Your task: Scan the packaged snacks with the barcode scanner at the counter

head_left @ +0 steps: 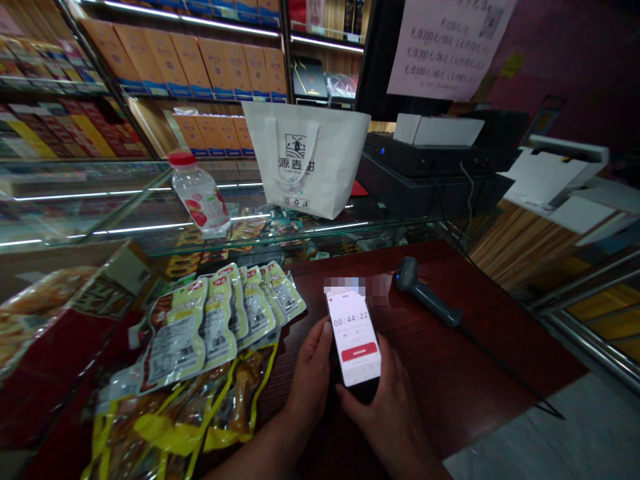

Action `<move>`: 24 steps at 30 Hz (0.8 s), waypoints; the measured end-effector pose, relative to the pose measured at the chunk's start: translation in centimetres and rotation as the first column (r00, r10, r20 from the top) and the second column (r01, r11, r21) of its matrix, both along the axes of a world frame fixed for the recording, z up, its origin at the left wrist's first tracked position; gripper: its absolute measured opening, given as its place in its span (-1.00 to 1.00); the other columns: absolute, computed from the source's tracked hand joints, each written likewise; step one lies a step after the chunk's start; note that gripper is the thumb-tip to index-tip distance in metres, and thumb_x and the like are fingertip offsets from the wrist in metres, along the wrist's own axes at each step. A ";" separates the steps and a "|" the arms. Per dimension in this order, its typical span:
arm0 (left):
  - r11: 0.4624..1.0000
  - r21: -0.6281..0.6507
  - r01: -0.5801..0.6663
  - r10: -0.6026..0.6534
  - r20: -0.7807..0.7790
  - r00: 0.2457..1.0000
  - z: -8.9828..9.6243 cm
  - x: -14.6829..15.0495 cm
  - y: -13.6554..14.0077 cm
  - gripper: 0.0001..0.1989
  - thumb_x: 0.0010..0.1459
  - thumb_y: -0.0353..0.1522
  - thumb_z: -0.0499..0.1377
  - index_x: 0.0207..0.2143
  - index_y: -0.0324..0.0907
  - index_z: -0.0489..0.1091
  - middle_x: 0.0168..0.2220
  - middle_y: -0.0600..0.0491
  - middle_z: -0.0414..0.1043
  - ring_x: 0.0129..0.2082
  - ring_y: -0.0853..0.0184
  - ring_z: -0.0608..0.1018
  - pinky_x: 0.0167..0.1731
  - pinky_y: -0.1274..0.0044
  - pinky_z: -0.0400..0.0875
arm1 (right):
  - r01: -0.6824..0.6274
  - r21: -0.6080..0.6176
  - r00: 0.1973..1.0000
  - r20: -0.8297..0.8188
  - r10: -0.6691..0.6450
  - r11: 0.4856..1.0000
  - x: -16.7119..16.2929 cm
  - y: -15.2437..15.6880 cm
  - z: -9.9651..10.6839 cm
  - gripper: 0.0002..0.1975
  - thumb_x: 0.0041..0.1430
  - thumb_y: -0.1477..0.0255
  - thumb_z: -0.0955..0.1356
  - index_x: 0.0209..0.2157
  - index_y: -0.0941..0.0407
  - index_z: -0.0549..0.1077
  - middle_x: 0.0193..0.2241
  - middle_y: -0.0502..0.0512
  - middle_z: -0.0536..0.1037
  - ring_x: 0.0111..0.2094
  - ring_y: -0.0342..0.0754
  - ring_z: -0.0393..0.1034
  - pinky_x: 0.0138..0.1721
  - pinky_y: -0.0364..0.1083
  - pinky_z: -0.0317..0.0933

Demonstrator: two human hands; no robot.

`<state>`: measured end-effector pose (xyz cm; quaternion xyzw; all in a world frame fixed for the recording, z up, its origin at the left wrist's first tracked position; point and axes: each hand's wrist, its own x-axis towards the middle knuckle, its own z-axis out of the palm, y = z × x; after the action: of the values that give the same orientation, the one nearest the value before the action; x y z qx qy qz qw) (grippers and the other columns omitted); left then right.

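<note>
Both my hands hold a smartphone (356,343) upright over the dark red wooden counter. Its lit screen shows a timer reading 00:44:22 and a red button. My left hand (313,370) is closed along the phone's left edge, the thumb by its side. My right hand (387,400) wraps the lower right edge and corner. To the left lie several pale green-edged vacuum food packets (220,320), overlapping in a fan. Yellow-edged clear packets of brown meat (245,390) lie in front of them. Right of the phone rests a grey barcode scanner (427,297) with its cable.
A white paper bag (310,160) and a red-capped plastic bottle (200,197) stand on the glass display case (165,243) behind the counter. A black machine (430,163) is at the back right. An open carton (110,293) sits at left. Boxed goods (215,67) fill the shelves.
</note>
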<state>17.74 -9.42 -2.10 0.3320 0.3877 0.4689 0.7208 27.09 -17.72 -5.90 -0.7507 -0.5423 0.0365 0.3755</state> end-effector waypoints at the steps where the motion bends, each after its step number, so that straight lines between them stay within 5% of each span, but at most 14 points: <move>1: 1.000 0.002 0.002 -0.002 0.004 1.000 -0.1 0.0 0.0 -0.54 0.10 -0.10 0.29 -0.05 -0.22 0.48 -0.08 -0.11 0.56 -0.03 0.13 0.56 0.02 0.37 0.40 | -0.001 0.003 1.000 -0.002 0.001 1.000 0.0 0.0 0.0 -0.11 0.03 0.28 0.44 0.30 0.23 0.01 0.09 0.45 0.34 0.08 0.35 0.30 0.02 0.22 0.28; 16: 0.999 -0.047 -0.008 0.010 0.044 0.999 -0.3 0.0 0.0 -0.44 0.02 -0.09 0.35 0.00 -0.22 0.48 -0.01 -0.13 0.54 0.03 0.06 0.54 0.08 0.30 0.39 | -0.038 0.068 0.999 -0.021 0.040 0.997 1.2 0.0 0.3 -0.13 0.04 0.29 0.43 0.31 0.19 0.03 0.12 0.40 0.36 0.08 0.29 0.33 0.03 0.21 0.31; 24: 0.999 -0.033 0.017 -0.015 0.073 0.997 -0.8 -0.2 0.0 -0.50 0.11 -0.11 0.31 0.03 -0.19 0.46 0.02 -0.09 0.52 0.05 0.12 0.53 0.06 0.36 0.39 | -0.092 0.100 0.995 0.034 0.089 0.991 2.5 0.2 -1.2 -0.06 0.03 0.25 0.47 0.33 0.16 -0.01 0.14 0.41 0.36 0.09 0.29 0.35 0.01 0.20 0.36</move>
<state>17.59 -9.42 -2.88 0.3056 0.3662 0.4683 0.7438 29.58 -17.50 -7.07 -0.7057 -0.5824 0.0150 0.4032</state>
